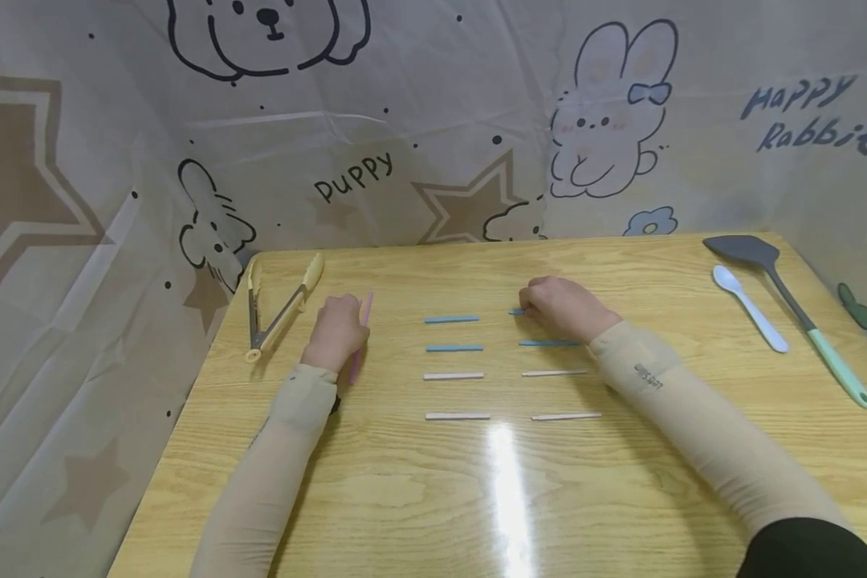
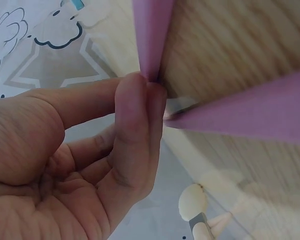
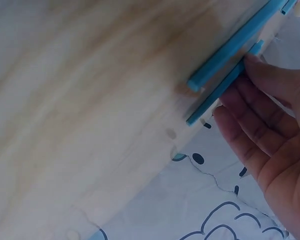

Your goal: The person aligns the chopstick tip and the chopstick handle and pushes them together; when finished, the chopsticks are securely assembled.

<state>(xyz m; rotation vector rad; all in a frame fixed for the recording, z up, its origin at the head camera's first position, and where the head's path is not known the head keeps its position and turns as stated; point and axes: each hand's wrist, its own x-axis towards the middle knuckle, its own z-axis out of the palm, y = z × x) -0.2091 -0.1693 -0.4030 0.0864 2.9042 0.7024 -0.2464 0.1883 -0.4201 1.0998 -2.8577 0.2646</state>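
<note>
My left hand (image 1: 336, 331) is at the left of the table, its thumb and fingertips pinching pink stick material. The left wrist view shows one pink length (image 2: 154, 35) running up from the fingertips and another (image 2: 250, 112) off to the right; whether they are joined is hidden. At the back right of the stick rows, my right hand (image 1: 567, 307) pinches a slim blue stick (image 3: 210, 106) low over the tabletop. A second blue stick (image 3: 230, 50) lies beside it. Two blue sticks (image 1: 452, 319) and two whitish sticks (image 1: 453, 376) form the left column; whitish sticks (image 1: 555, 373) continue the right one.
Tongs (image 1: 283, 317) with cream tips lie spread at the back left, beside my left hand. On the right lie a pale blue spoon (image 1: 751, 311) and a grey spatula (image 1: 791, 281) with a mint handle. A printed cloth (image 1: 441, 104) hangs behind the wooden table (image 1: 405, 498).
</note>
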